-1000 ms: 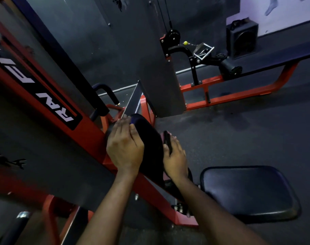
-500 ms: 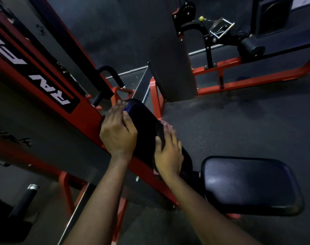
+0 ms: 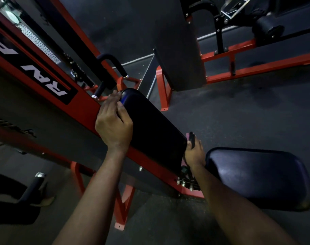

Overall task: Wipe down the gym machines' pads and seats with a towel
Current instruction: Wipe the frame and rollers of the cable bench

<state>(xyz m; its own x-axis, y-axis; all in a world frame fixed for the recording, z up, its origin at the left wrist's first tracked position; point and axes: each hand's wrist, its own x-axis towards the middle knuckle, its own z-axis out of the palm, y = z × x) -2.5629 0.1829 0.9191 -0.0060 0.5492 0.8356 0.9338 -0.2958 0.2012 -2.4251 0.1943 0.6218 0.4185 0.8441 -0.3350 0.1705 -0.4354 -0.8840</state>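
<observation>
A long black back pad (image 3: 150, 124) slopes along the red machine frame (image 3: 83, 106) in the middle of the view. My left hand (image 3: 113, 124) grips the pad's upper left edge, thumb on its face and fingers along its side. My right hand (image 3: 194, 152) is at the pad's lower right edge and holds a pinkish towel (image 3: 188, 136), of which only a small corner shows behind the pad. The dark seat pad (image 3: 256, 177) lies just right of my right hand.
A black handle (image 3: 108, 68) juts out above the pad. A grey weight-stack cover (image 3: 179, 41) and another red-framed machine (image 3: 247, 55) with a round pad stand at the back right. A padded bar (image 3: 32, 190) is at lower left. The floor is dark rubber.
My right hand has slid with the towel from the pad's middle down to its lower right edge. The view has moved closer. My left hand stays at the pad's top.
</observation>
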